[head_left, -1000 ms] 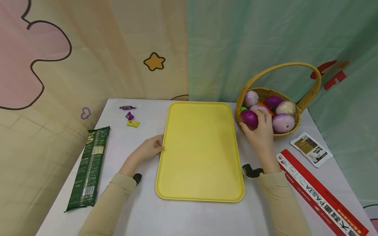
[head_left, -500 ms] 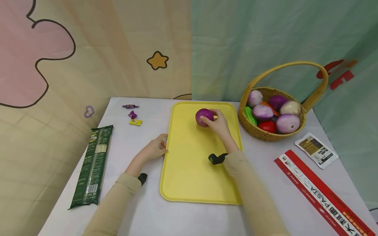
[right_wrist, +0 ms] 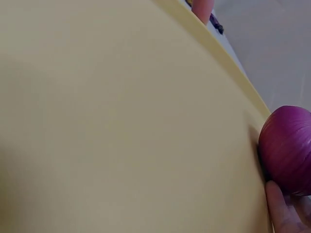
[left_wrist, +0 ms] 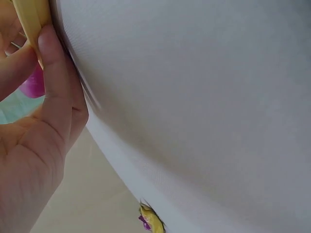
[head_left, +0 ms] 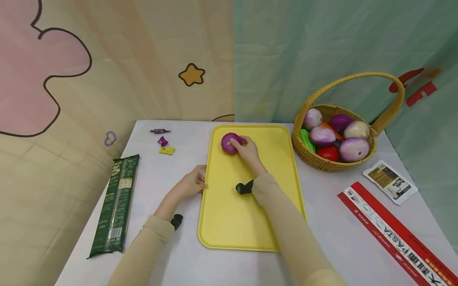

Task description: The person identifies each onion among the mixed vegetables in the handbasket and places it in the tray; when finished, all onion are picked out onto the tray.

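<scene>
A purple onion [head_left: 228,143] is at the far left of a yellow tray [head_left: 239,222], gripped by my right hand [head_left: 248,153]. In the right wrist view the onion [right_wrist: 287,150] appears at the right edge, close over the tray surface, with fingertips under its lower side. My left hand [head_left: 191,184] is at the middle of the tray's left edge. The left wrist view shows thumb and fingers pinching the tray rim [left_wrist: 35,22] between them.
A wicker basket [head_left: 316,162] of several onions and other vegetables stands at the back right. Near it lie a white pouch [head_left: 390,182] and a red pasta box [head_left: 397,234]. On the left are a green packet [head_left: 115,206] and wrapped candies [head_left: 166,150].
My right hand has taken the purple onion out of the basket and carried it left over to the tray's far left. The left hand stays at the tray edge.
</scene>
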Demonstrator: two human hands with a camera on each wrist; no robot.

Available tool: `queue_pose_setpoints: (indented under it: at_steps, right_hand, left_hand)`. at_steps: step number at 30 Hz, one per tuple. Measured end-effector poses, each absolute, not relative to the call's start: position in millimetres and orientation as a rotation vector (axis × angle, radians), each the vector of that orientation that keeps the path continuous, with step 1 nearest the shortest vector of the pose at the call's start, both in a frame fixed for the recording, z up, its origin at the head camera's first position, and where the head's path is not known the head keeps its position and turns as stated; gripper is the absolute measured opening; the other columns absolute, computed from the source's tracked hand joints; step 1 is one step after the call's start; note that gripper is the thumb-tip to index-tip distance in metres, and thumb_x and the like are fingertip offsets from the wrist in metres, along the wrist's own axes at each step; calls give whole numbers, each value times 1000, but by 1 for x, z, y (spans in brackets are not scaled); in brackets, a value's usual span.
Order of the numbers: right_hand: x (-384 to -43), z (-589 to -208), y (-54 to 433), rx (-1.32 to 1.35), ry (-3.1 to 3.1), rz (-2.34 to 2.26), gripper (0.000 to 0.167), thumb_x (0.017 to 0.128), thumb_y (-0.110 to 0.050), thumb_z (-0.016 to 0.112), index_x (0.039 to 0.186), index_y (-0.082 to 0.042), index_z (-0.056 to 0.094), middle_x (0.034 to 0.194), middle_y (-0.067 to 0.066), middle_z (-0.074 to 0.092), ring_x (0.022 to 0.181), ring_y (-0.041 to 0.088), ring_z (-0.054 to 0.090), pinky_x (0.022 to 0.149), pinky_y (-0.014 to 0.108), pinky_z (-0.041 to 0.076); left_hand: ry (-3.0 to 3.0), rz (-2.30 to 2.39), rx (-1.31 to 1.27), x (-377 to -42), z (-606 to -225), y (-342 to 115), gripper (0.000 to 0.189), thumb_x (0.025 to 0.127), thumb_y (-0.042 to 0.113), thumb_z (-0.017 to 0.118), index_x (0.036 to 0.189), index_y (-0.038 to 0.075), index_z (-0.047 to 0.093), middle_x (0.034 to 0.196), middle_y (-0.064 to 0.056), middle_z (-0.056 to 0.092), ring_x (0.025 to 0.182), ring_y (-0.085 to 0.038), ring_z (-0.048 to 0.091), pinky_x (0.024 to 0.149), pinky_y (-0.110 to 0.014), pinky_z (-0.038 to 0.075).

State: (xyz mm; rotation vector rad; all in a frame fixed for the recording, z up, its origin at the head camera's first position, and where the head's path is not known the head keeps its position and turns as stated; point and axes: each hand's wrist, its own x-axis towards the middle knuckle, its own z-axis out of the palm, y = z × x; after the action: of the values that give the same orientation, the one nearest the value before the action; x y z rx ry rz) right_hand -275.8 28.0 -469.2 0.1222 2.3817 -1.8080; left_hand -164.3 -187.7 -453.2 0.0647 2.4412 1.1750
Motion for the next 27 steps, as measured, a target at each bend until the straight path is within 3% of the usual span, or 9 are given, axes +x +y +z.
queue_pose_setpoints:
  at_steps: [8, 16, 22, 27]
  right_hand:
    - [-276, -479, 27, 78, 2415, -1810, 67, 90, -39, 70, 142, -3, 46, 139, 19, 53, 127, 33, 54, 102, 40, 49]
    - [-266, -455, 35, 73, 2420, -1744, 71, 91, -40, 69, 146, -5, 41, 147, 16, 46, 134, 32, 49, 108, 42, 43]
    - [-252, -436, 66, 22, 2415, -1709, 62, 94, -36, 66, 145, -7, 44, 144, 15, 50, 133, 32, 49, 107, 44, 43]
    - [-237, -416, 106, -99, 2461, -1729, 50, 97, -27, 63, 138, -2, 52, 137, 17, 58, 127, 33, 55, 105, 46, 45]
  left_hand:
    - [2424, 1187, -5, -161, -454, -185, 72, 91, -2, 64, 152, 3, 27, 108, -18, 56, 86, -21, 63, 73, -31, 56]
    - [2466, 1152, -3, -163, -452, -186, 70, 92, 0, 63, 153, 4, 28, 111, -19, 57, 87, -21, 64, 74, -31, 54]
    - [2467, 1118, 2, -165, -452, -190, 71, 91, 3, 65, 152, 6, 29, 110, -18, 58, 91, -22, 62, 77, -32, 51]
    - [2442, 1143, 10, -166, -452, -191, 72, 91, 1, 65, 152, 5, 28, 110, -19, 58, 90, -22, 64, 75, -31, 54]
